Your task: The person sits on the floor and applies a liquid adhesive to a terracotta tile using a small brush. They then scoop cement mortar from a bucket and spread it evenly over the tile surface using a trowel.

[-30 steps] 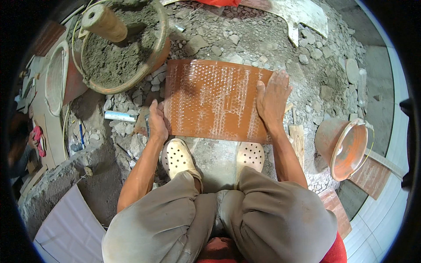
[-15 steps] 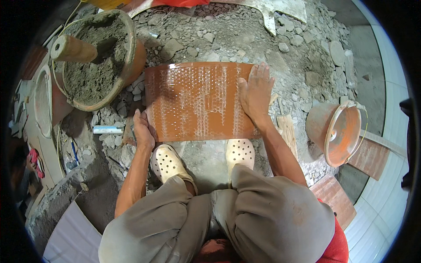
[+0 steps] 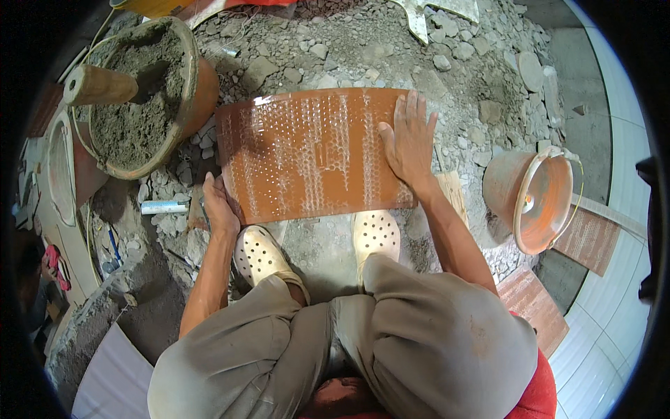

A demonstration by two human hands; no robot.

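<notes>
A brown-orange tile (image 3: pixel 307 164) lies in front of my feet, its patterned back facing up with whitish streaks. The near edge comes close to the toes of my cream clogs (image 3: pixel 259 257). At the tile's lower left corner, my left hand (image 3: pixel 222 206) is closed on the edge, with its fingertips partly hidden. My right hand (image 3: pixel 410 145) rests flat along the right side, fingers stretched upward and thumb apart. What supports the tile underneath is hidden.
A bucket (image 3: pixel 185 105) of grey mortar holds a wooden-handled trowel (image 3: pixel 101 85) at left. An orange bucket (image 3: pixel 497 188) leans at right near brown tiles (image 3: pixel 534 307). Rubble (image 3: pixel 335 52) covers the far ground. A blue-white tube (image 3: pixel 165 207) lies left of my hand.
The view has shifted slightly, moving the surroundings left and up in the picture. The tile has turned a little, its right side now higher. Both hands stay on it.
</notes>
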